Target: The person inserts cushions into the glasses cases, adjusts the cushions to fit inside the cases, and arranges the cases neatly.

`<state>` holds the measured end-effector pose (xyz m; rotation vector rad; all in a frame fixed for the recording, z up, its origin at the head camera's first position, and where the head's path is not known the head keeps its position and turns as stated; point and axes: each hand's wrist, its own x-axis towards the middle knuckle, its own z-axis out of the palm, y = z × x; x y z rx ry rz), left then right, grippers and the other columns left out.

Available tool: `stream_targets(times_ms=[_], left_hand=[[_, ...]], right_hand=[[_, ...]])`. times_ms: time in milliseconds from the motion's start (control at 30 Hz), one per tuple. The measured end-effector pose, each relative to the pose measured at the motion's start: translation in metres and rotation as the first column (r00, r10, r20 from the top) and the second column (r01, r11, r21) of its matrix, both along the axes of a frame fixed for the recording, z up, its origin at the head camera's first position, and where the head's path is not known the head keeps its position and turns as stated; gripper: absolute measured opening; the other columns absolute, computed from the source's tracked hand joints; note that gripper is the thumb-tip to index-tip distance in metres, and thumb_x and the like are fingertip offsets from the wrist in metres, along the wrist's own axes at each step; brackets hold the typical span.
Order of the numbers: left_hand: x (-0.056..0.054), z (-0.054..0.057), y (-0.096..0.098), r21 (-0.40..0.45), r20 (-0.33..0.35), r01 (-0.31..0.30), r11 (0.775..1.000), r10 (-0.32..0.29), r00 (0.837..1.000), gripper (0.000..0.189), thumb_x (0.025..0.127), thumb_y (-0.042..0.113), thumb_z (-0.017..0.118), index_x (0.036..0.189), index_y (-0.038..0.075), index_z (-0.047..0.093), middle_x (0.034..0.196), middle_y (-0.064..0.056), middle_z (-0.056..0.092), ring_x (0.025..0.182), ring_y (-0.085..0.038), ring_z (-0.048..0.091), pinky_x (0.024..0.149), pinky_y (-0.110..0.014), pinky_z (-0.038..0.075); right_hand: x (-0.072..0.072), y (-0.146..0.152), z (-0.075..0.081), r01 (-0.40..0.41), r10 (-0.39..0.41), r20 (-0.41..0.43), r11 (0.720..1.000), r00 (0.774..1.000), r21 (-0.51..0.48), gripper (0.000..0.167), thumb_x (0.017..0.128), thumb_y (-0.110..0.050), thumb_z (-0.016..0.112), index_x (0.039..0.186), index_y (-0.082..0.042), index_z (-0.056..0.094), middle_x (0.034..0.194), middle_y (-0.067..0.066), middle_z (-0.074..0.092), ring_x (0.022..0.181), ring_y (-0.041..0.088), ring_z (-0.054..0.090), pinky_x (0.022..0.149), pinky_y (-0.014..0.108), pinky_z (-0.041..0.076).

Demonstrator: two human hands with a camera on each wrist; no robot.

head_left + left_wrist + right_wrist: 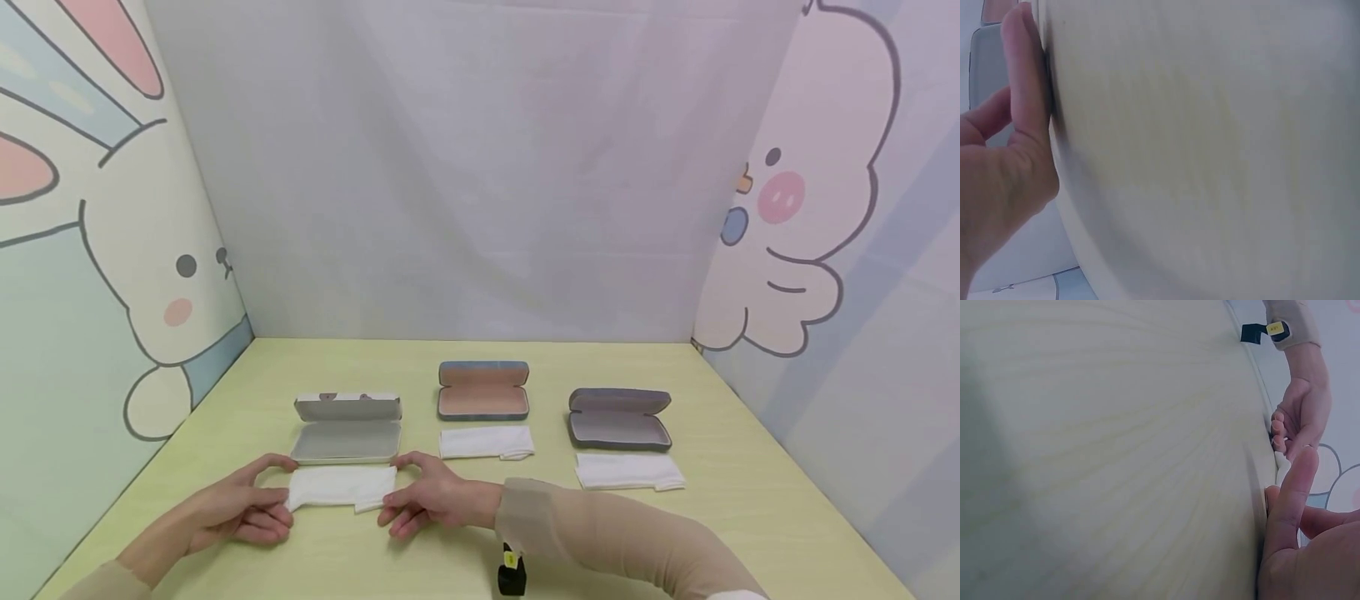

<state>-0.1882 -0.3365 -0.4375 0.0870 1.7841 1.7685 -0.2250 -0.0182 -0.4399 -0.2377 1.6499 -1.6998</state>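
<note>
Your left hand (238, 507) and right hand (441, 498), thumbs and forefingers parted, touch the folded white cloth (341, 486) at opposite ends, presumably squaring it; no pinch evident. Cloth flat on counter (337, 571), just before the grey-lined case (347, 442), apparently for pairing.

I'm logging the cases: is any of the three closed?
No, the left case, middle case and right case all lie open.

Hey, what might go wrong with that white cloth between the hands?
The white cloth could wrinkle or skew if the left hand and right hand pull unevenly; its near edge looks stepped. The open case just behind might get nudged, since both hands sit near its front corners.
</note>
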Motion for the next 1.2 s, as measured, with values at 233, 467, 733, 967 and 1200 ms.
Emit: stream_targets(times_ms=[233, 467, 733, 967, 1200], left_hand=[[-0.001, 0.001, 0.007, -0.048, -0.045, -0.034, 0.998, 0.031, 0.999, 0.040, 0.102, 0.022, 0.048, 0.130, 0.009, 0.023, 0.084, -0.010, 0.072, 0.074, -0.021, 0.073, 0.072, -0.036, 0.062], [0.000, 0.004, 0.017, -0.139, -0.098, -0.094, 0.986, 0.080, 0.992, 0.046, 0.100, 0.025, 0.052, 0.127, 0.002, 0.024, 0.075, -0.008, 0.070, 0.064, -0.016, 0.071, 0.063, -0.034, 0.061], [0.001, 0.003, 0.026, -0.232, -0.160, -0.163, 0.959, 0.127, 0.979, 0.044, 0.095, 0.018, 0.059, 0.120, 0.000, 0.027, 0.066, -0.005, 0.068, 0.056, -0.012, 0.067, 0.055, -0.031, 0.060], [0.003, 0.005, 0.034, -0.286, -0.207, -0.170, 0.943, 0.112, 0.972, 0.031, 0.096, 0.009, 0.055, 0.113, -0.001, 0.032, 0.064, -0.006, 0.066, 0.053, -0.013, 0.066, 0.052, -0.032, 0.059], [0.002, 0.011, 0.037, -0.303, -0.203, -0.132, 0.944, 0.071, 0.977, 0.018, 0.097, 0.006, 0.050, 0.108, -0.004, 0.040, 0.064, -0.005, 0.066, 0.053, -0.011, 0.066, 0.052, -0.031, 0.059]], right_hand=[[-0.001, -0.002, 0.001, 0.016, -0.016, -0.015, 1.000, 1.000, 0.018, 0.050, 0.089, -0.001, 0.063, 0.131, -0.012, 0.039, 0.080, 0.019, 0.073, 0.048, 0.011, 0.062, 0.047, 0.023, 0.056], [-0.003, -0.001, 0.004, 0.010, -0.008, -0.028, 0.999, 1.000, 0.051, 0.042, 0.091, -0.004, 0.062, 0.127, -0.012, 0.041, 0.076, 0.015, 0.074, 0.044, 0.010, 0.060, 0.044, 0.023, 0.054], [-0.005, -0.002, 0.000, 0.001, 0.004, -0.059, 0.996, 0.998, 0.084, 0.038, 0.092, -0.008, 0.063, 0.123, -0.015, 0.043, 0.070, 0.010, 0.072, 0.039, 0.009, 0.057, 0.040, 0.022, 0.051], [-0.005, -0.008, 0.001, 0.020, 0.000, -0.140, 0.990, 0.990, 0.141, 0.031, 0.092, -0.006, 0.062, 0.116, -0.013, 0.045, 0.070, 0.020, 0.071, 0.037, 0.012, 0.057, 0.036, 0.025, 0.050], [-0.005, -0.013, 0.003, 0.034, 0.005, -0.210, 0.983, 0.978, 0.179, 0.017, 0.091, 0.001, 0.059, 0.101, -0.006, 0.047, 0.069, 0.028, 0.069, 0.036, 0.015, 0.056, 0.034, 0.026, 0.049]])
